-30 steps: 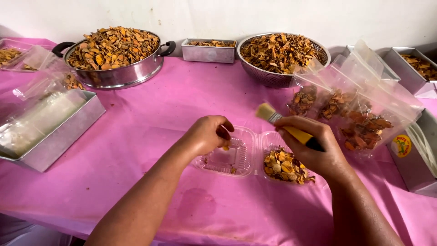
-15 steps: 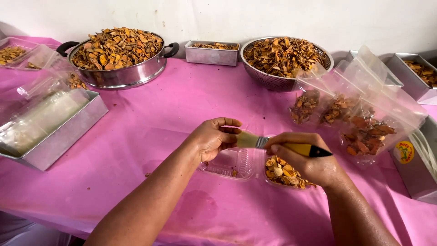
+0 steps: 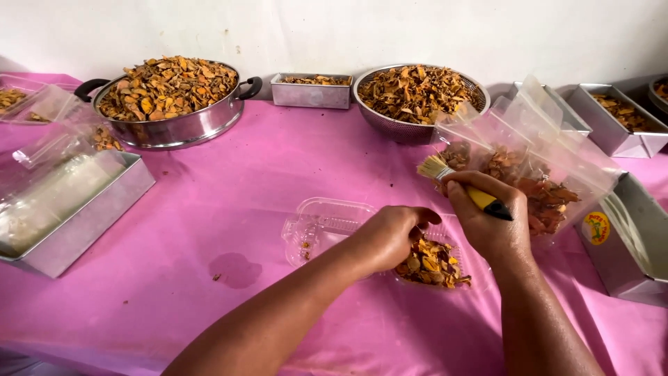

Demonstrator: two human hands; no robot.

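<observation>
Your left hand (image 3: 390, 237) rested on the clamshell box (image 3: 334, 226), with your right hand (image 3: 487, 219) just right of it; behind stood a pot (image 3: 170, 104), left, and a colander (image 3: 417, 94), right.

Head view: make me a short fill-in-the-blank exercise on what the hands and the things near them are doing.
1. The right hand holds a small ____ with a yellow handle and pale bristles.
2. The left hand rests on the clear plastic container, which lies on a ____ tablecloth.
3. The container's compartment under the hands holds dried orange-brown ____.
4. The two-handled metal pot stands at the far ____ of the table.

Missing words: brush; pink; chips; left
</observation>
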